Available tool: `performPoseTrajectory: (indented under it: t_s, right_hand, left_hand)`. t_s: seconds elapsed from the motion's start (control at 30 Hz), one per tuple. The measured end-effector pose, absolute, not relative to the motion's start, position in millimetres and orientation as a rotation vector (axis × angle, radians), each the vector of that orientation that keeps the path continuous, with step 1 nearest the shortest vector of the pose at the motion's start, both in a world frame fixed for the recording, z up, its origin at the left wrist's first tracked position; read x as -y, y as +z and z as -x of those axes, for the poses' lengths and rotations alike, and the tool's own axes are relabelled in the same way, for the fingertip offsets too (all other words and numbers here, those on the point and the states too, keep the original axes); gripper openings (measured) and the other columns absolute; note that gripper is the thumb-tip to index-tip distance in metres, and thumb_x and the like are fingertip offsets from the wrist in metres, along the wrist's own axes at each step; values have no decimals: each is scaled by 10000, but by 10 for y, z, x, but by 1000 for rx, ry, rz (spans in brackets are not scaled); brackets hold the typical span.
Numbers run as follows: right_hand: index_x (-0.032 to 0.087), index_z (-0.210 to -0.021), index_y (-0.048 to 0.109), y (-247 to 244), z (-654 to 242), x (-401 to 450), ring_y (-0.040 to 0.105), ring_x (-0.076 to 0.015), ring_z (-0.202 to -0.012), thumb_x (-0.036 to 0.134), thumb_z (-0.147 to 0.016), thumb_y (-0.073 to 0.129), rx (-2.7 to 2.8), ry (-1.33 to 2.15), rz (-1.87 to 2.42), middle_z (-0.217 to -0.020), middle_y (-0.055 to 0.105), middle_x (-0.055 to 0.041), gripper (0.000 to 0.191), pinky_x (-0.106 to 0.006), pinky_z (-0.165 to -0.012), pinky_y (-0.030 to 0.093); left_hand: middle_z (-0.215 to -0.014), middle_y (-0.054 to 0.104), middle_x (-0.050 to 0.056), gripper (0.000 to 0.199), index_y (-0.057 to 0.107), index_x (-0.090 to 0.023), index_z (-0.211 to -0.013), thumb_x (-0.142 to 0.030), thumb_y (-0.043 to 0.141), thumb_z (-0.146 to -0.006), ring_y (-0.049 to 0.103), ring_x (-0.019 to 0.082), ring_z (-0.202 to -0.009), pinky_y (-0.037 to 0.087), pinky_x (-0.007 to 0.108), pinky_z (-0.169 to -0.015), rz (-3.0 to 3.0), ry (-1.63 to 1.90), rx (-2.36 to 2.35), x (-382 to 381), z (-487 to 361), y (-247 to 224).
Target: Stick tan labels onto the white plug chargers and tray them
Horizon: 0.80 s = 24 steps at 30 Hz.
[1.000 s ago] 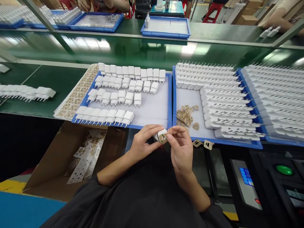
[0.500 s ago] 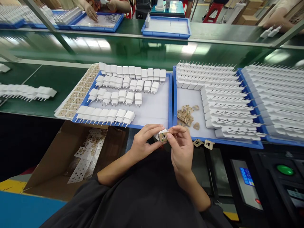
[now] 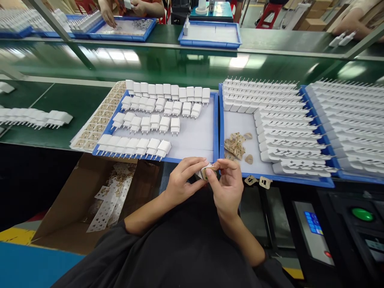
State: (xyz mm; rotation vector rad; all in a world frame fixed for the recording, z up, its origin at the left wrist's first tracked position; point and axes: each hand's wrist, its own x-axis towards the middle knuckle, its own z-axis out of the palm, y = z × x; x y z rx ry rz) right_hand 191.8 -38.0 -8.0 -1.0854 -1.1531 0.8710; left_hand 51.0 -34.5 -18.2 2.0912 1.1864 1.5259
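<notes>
Left hand (image 3: 180, 180) is clasping a white, boxy plastic plug (image 3: 199, 173) at the torso's (image 3: 177, 248) 12 o'clock; right hand (image 3: 228, 188) is pinching its flat tan piece (image 3: 204, 173) from 3 o'clock, seemingly needing steady alignment

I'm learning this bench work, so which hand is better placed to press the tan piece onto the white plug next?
Probably the right hand: its thumb lies over the tan piece, while the left hand holds the white plug from the other side.
</notes>
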Motion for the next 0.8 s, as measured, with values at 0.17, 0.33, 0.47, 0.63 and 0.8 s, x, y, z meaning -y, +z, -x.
performPoseTrajectory:
  t_s: [0.17, 0.33, 0.47, 0.63, 0.8]
  right_hand:
    - [260, -1089, 647, -89, -1914, 382, 668, -158, -851, 238, -888, 731, 1169, 849, 1062, -897, 660, -1, 219, -337, -840, 577]
    - [275, -1061, 653, -99, -1916, 400, 666, -164, -858, 183, -916, 692, 1214, 766, 965, -895, 656, -3, 175, -344, -832, 570]
    - [262, -1090, 655, -116, -1934, 389, 668, -163, -861, 194, -908, 711, 1229, 739, 1024, -919, 660, -3, 202, -358, -839, 570]
    - [262, -1136, 647, -142, -1938, 359, 663, -164, -861, 178, -897, 724, 1249, 706, 1044, -914, 664, 2, 265, -359, -823, 571]
    - [279, -1123, 653, -97, -1960, 391, 666, -182, -840, 102, -878, 710, 1338, 554, 915, -881, 690, 3, 307, -382, -802, 571]
  left_hand:
    - [-1167, 744, 113, 406, 665, -233, -1279, -210, 769, -887, 717, 217, -1085, 606, 343, -950, -2067, 1522, -1180, 351, -506, -169]
    - [-1168, 753, 113, 372, 677, -220, -1257, -224, 764, -896, 722, 219, -1092, 606, 347, -962, -2025, 1481, -1198, 350, -507, -165]
    - [-1146, 758, 109, 365, 684, -212, -1242, -220, 771, -888, 729, 216, -1071, 612, 337, -943, -2019, 1500, -1194, 358, -514, -164]
    - [-1139, 762, 111, 370, 687, -206, -1236, -204, 777, -878, 731, 216, -1069, 609, 333, -949, -2020, 1507, -1176, 378, -517, -137]
    - [-1156, 769, 99, 356, 688, -211, -1242, -248, 763, -896, 738, 215, -1059, 611, 328, -933, -1934, 1425, -1227, 367, -512, -179]
